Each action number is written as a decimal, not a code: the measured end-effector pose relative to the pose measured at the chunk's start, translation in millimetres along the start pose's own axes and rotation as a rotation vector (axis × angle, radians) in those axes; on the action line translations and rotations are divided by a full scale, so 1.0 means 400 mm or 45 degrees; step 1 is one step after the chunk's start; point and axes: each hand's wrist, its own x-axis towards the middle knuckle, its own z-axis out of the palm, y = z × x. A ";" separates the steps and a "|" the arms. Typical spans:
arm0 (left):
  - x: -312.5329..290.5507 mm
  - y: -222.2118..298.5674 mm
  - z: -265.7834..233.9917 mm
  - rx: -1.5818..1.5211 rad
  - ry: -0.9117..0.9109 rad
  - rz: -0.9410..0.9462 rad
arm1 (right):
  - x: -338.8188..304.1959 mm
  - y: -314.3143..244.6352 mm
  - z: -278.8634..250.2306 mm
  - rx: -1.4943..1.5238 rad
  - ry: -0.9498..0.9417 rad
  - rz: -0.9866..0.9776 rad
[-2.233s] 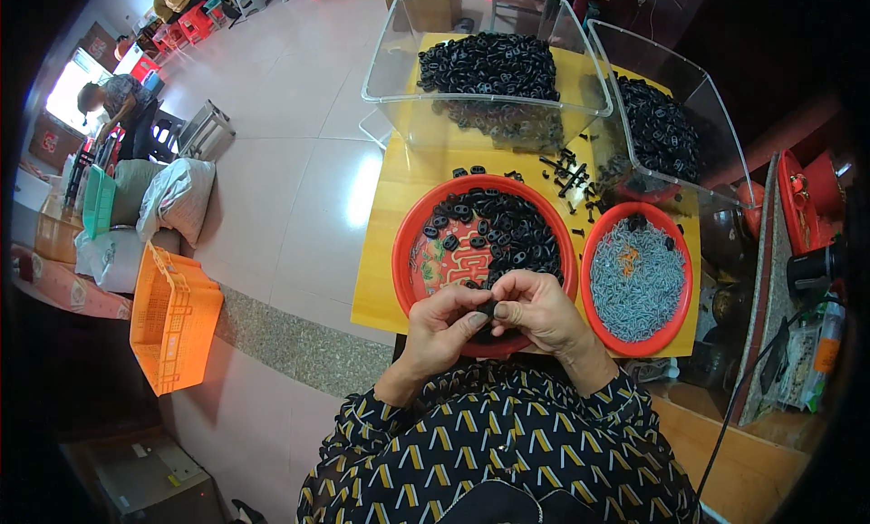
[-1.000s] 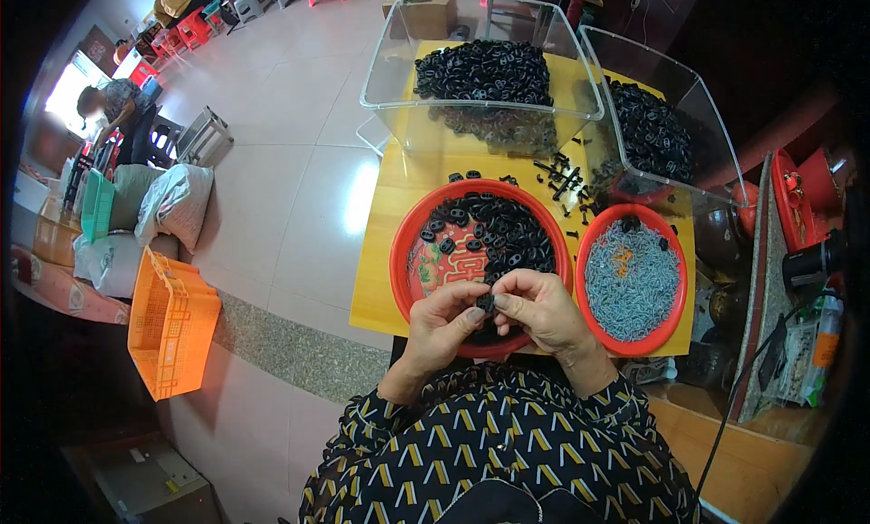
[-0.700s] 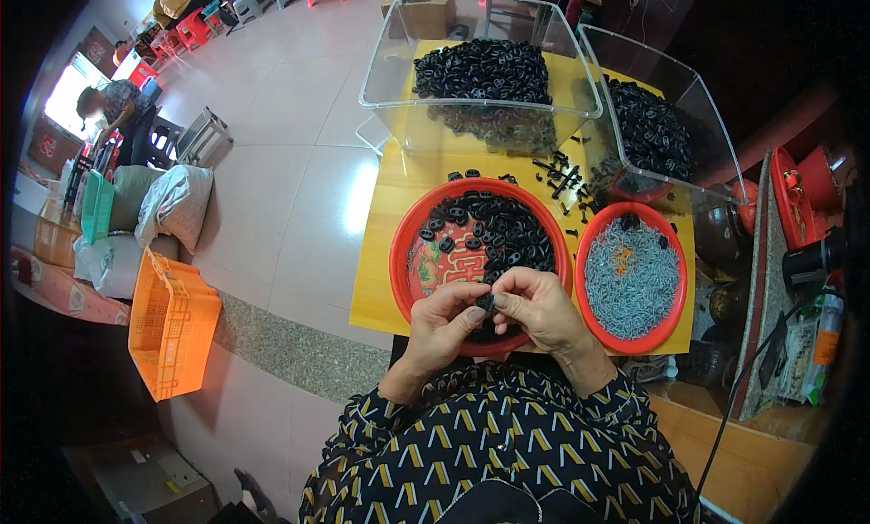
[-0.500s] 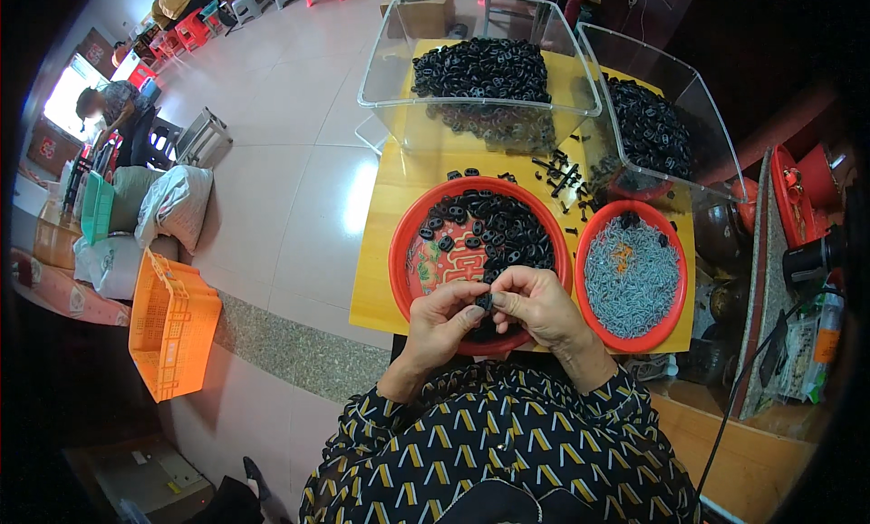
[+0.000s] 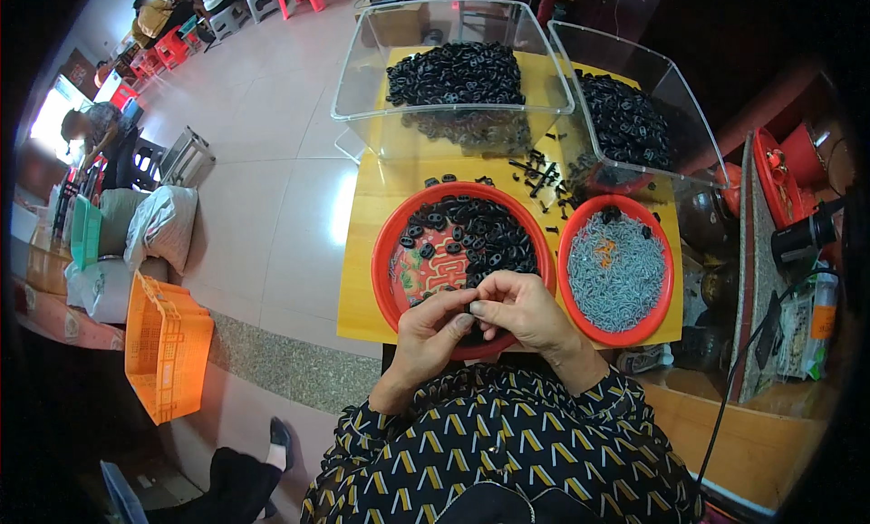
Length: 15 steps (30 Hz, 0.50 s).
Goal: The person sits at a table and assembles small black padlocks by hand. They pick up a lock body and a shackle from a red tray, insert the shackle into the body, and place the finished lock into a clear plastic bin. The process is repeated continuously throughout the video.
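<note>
My left hand (image 5: 430, 332) and my right hand (image 5: 523, 315) meet over the near edge of a round red tray (image 5: 384, 297). Thumbs and fingertips of both are pinched together on a small black plastic part, mostly covered by the fingers. Beneath and beyond them, many black two-holed plastic parts (image 5: 501, 246) lie heaped on the tray's right side, a few scattered at its left over the printed bottom. Right of my right hand stands a smaller red tray (image 5: 668, 279) full of grey screws (image 5: 616, 284), with some orange pieces and a few black parts among them.
Two clear plastic bins (image 5: 453, 116) (image 5: 625, 166) of black parts stand at the back of the yellow table (image 5: 358, 320). Loose black pieces (image 5: 544, 175) lie before them. An orange crate (image 5: 168, 352) and sacks (image 5: 163, 225) are at left. Another person's foot (image 5: 280, 438) shows below; people sit farther off.
The whole view has shifted slightly, with the table sitting more to the left. My hands stay pinched together, and the black part is now more hidden. A leg and shoe have come in at lower left.
</note>
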 end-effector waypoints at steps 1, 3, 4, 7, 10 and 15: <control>-0.001 0.003 0.002 -0.002 0.011 0.004 | -0.003 -0.011 -0.003 -0.041 0.060 -0.029; -0.005 0.018 0.003 0.006 0.048 0.015 | -0.010 -0.066 -0.020 -0.121 0.163 -0.088; -0.006 0.027 -0.008 0.108 0.086 0.085 | -0.008 -0.099 -0.051 0.022 0.240 -0.270; -0.006 0.018 -0.067 0.308 0.322 0.201 | -0.005 -0.244 -0.166 0.392 0.554 -0.796; 0.002 0.039 -0.118 0.772 0.506 0.314 | -0.024 -0.268 -0.179 0.300 0.655 -0.824; 0.013 0.030 -0.153 1.273 0.474 0.449 | 0.009 -0.124 -0.073 -0.203 0.484 -0.355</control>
